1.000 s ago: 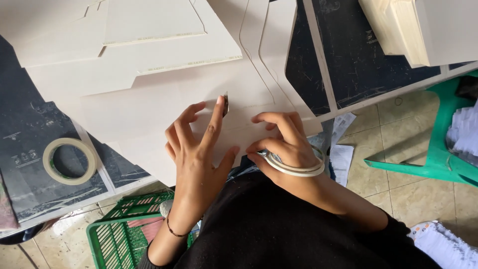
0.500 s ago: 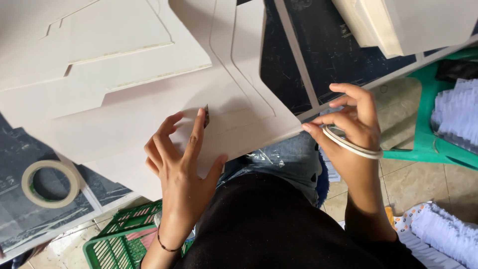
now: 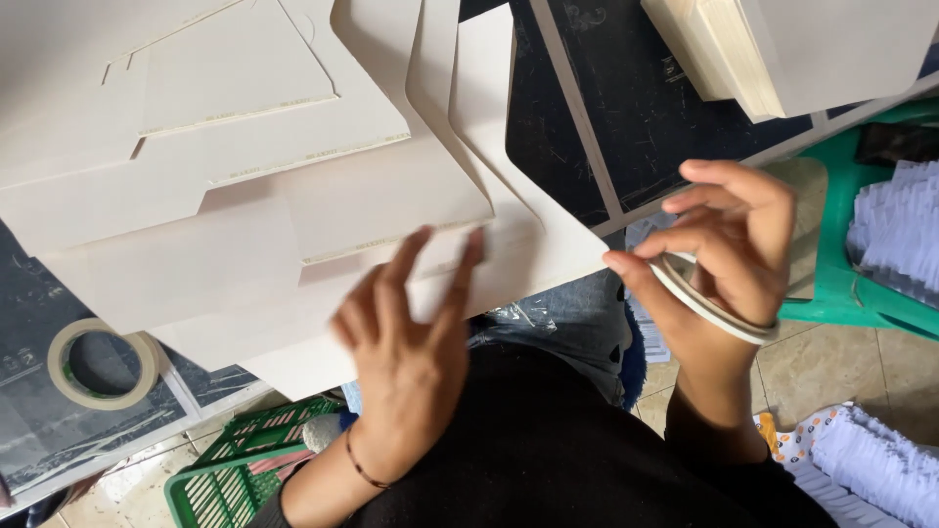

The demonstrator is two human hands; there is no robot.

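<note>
left hand (image 3: 411, 362): flat on the pale cream die-cut cardboard sheet (image 3: 293, 235), fingers (image 3: 468, 264) spread apart, pressing down; blurred w/ motion; thin dark bracelet at wrist
right hand (image 3: 729, 259): off the table edge, above the lap; fingers curled & clamped on a thin white tape ring (image 3: 706, 303), thumb & forefinger tips pinching near its top edge
cardboard sheet: lies on the dark table (image 3: 636, 108), front corner overhangs the edge toward the person; more cut sheets of same colour stacked under/behind it, fanned at upper middle
tape ring: in right hand, tilted, well apart from the sheet's corner
beige masking tape roll (image 3: 103, 362): flat on table, far left, near edge, apart from both hands
stack of cream boards (image 3: 782, 49): top right on table
green plastic basket (image 3: 245, 469): on floor below left hand
green plastic stool (image 3: 851, 284): right of right hand, w/ white frilly paper pile (image 3: 900, 235) on it
lap: black top, blue jeans w/ clear plastic scrap
</note>
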